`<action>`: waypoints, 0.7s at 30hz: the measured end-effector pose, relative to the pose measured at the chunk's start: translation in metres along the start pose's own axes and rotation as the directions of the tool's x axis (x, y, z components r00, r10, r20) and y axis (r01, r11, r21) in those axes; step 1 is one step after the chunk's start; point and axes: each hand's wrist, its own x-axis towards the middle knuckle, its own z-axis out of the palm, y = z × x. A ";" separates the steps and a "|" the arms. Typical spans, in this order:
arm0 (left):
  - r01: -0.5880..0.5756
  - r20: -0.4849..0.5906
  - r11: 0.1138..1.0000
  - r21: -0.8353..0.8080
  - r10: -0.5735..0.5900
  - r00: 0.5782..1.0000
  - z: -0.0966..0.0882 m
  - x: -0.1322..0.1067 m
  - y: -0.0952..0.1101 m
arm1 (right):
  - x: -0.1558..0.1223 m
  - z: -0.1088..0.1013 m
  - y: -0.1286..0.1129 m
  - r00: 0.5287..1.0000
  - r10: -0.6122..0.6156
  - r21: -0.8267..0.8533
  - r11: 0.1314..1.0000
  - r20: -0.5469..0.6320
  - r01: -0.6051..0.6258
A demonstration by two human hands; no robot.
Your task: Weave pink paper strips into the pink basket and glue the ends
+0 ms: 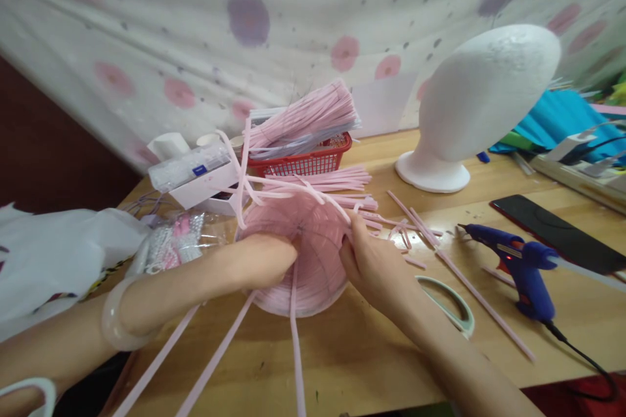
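Note:
A pink bowl-shaped weave (323, 260) of thin strips stands with its hollow toward me, and long pink strips (296, 345) trail from it over the table's front edge. More strips bend up and cross at its far left rim. My left hand (271, 260) reaches into the hollow; its fingertips are hidden there. With its fingers closed on the right rim, my right hand (366, 257) grips the weave, the thumb on the inner side. A pair of pale green-handled scissors (467, 322) lies partly behind my right forearm.
A blue glue gun (513, 260) with a cord lies at right, near a black phone (557, 231). Behind stand a white foam head (469, 104) and a red basket (303, 161) of pink strips. Clear boxes (190, 166) and bagged beads (180, 241) sit left.

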 end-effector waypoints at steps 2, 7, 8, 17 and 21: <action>0.016 0.025 0.999 0.050 -0.018 1.000 -0.002 0.002 0.001 | 0.001 0.000 0.000 0.999 0.019 -0.004 1.000 0.027 -0.019; 0.049 0.116 0.992 0.115 -0.062 0.991 -0.008 0.004 0.007 | 0.001 -0.001 -0.001 0.999 0.026 0.032 0.999 0.041 -0.028; 0.052 0.130 0.992 0.118 -0.068 0.989 -0.008 0.005 0.007 | 0.001 -0.002 -0.002 0.999 0.028 0.029 0.999 0.046 -0.029; 0.141 0.223 0.978 0.152 -0.173 0.959 -0.002 0.011 0.010 | -0.002 0.002 0.000 1.000 0.018 0.016 1.000 0.024 -0.018; 0.113 0.144 0.984 0.134 -0.133 0.981 0.003 0.009 0.009 | -0.002 0.002 -0.001 1.000 0.000 0.071 0.997 -0.008 0.001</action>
